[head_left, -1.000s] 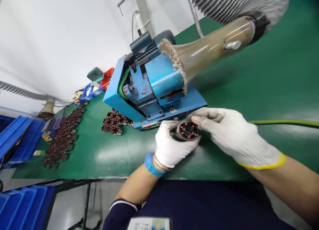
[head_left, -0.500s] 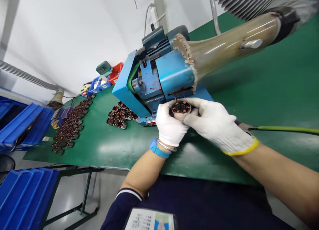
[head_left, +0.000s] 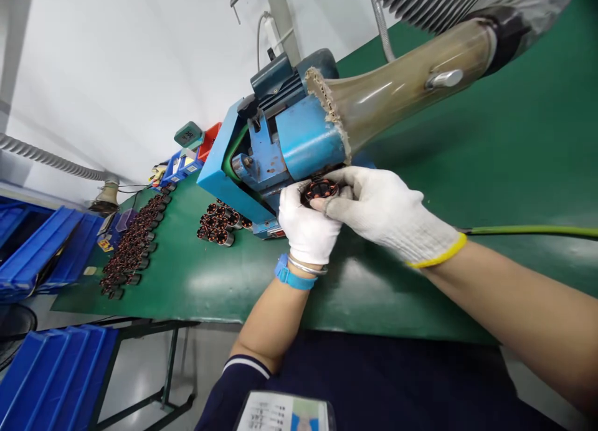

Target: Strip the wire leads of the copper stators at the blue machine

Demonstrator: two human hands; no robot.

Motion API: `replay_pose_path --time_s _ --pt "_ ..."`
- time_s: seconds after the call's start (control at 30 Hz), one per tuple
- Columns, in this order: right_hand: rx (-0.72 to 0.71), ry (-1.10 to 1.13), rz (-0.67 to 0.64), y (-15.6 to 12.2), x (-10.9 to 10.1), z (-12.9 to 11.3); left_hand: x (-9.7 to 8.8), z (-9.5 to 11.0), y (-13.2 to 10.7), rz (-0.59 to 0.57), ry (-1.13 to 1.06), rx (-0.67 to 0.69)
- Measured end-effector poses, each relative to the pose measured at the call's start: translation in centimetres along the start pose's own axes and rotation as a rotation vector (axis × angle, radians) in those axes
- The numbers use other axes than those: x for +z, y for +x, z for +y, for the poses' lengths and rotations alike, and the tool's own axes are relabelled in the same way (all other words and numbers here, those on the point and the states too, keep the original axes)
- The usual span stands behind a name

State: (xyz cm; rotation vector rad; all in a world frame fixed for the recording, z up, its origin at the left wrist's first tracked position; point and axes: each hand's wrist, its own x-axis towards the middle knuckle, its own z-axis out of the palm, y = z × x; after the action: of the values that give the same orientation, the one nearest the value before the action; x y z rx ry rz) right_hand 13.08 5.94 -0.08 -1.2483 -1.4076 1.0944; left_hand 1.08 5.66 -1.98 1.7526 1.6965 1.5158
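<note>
Both my hands wear white knit gloves. My left hand [head_left: 306, 228] is closed round a small round motor stator [head_left: 320, 190] with copper windings, cupping it from below. My right hand [head_left: 380, 210] pinches the same stator from the right, its fingers curled over the rim. The stator is held up against the front slot of a blue bench machine [head_left: 275, 151], just under the frayed mouth of a clear extraction hose [head_left: 402, 91].
A green table [head_left: 210, 281] carries a small cluster of stators [head_left: 218, 224] beside the machine and a long pile of stators [head_left: 133, 244] at the left. Blue bins [head_left: 42, 250] stand at far left. A green cable [head_left: 532, 231] runs off right.
Both hands have lifted the stator from low over the table up and away to the machine's front slot. The view has shifted slightly.
</note>
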Motion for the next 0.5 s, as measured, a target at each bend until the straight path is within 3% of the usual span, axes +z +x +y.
replay_pose_path --time_s 0.2,0.33,0.5 --pt "0.046 0.000 0.015 0.0 0.0 -0.4 0.1 0.2 0.4 -0.004 0.013 0.024" --pt "-0.008 0.051 0.031 0.3 0.4 0.5 0.0 0.2 0.7 -0.029 0.021 0.035" --pt "-0.019 -0.047 0.080 -2.5 0.5 1.2 -1.6 -0.2 -1.6 0.006 0.019 0.201"
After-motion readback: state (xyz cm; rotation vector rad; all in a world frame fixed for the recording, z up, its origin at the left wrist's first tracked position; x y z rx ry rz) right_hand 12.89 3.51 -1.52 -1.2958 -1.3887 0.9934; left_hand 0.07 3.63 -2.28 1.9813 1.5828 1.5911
